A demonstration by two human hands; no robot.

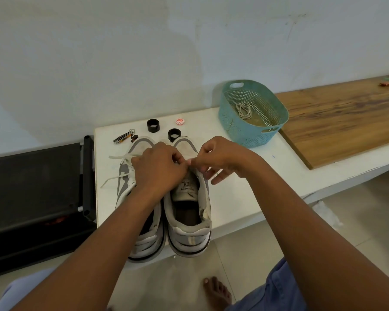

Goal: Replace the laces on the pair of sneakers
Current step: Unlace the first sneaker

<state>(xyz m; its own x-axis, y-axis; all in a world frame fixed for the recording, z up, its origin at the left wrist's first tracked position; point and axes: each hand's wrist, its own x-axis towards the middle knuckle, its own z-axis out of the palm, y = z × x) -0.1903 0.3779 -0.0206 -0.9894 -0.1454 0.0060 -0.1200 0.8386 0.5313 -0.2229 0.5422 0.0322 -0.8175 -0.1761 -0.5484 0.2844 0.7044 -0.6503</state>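
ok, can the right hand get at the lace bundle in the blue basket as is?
Probably yes. The basket is open-topped, just beyond the right hand, nothing between them; the lace bundle lies exposed. The hand must first release the lace it pinches.

hands hide eyelets, lace partly covered

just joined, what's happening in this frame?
A person sits at a white table with a pair of grey-and-white sneakers, heels toward them. Both hands meet over the right sneaker: the left hand and right hand pinch a white lace near its tongue. The left sneaker has loose lace ends trailing off its side. A coiled lace lies in the blue basket.
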